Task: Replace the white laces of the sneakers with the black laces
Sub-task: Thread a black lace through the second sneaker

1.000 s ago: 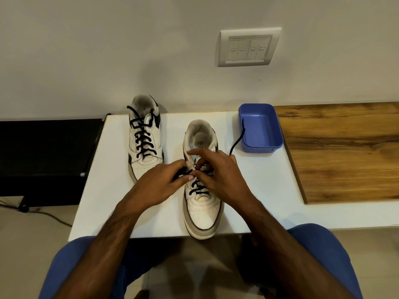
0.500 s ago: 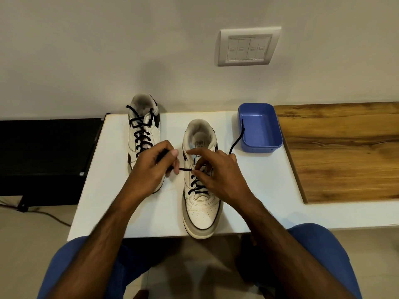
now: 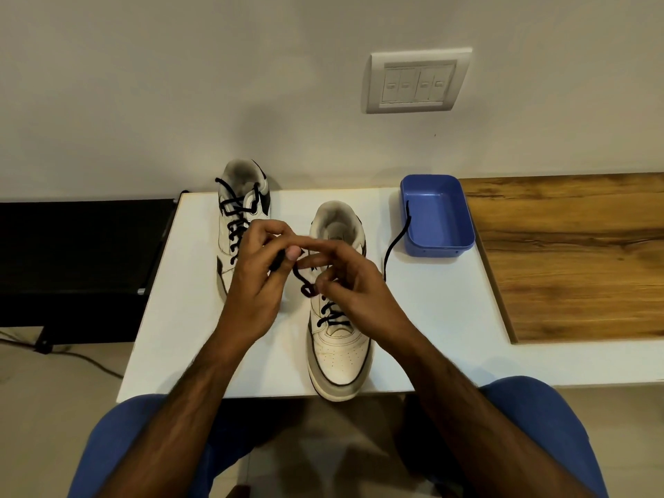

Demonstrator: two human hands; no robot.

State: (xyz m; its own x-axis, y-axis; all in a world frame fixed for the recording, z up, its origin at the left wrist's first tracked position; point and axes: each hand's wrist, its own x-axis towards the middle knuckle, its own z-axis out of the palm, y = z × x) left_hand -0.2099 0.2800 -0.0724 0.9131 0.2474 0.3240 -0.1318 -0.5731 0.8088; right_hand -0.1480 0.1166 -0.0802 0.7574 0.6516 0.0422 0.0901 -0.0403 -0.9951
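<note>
Hands meet over the near sneaker [image 3: 339,339], which stands on the white table [image 3: 179,336] with its toe past the near edge. Left hand [image 3: 257,278] pinches one end of the black lace [image 3: 305,285] between thumb and curled fingers. Right hand [image 3: 345,278] pinches the same lace at an eyelet, index finger stretched out toward the left — the lower eyelets are already threaded. The lace's other end trails right into the blue tray [image 3: 436,242]. The far sneaker [image 3: 239,224], behind the left hand, carries black lacing.
</note>
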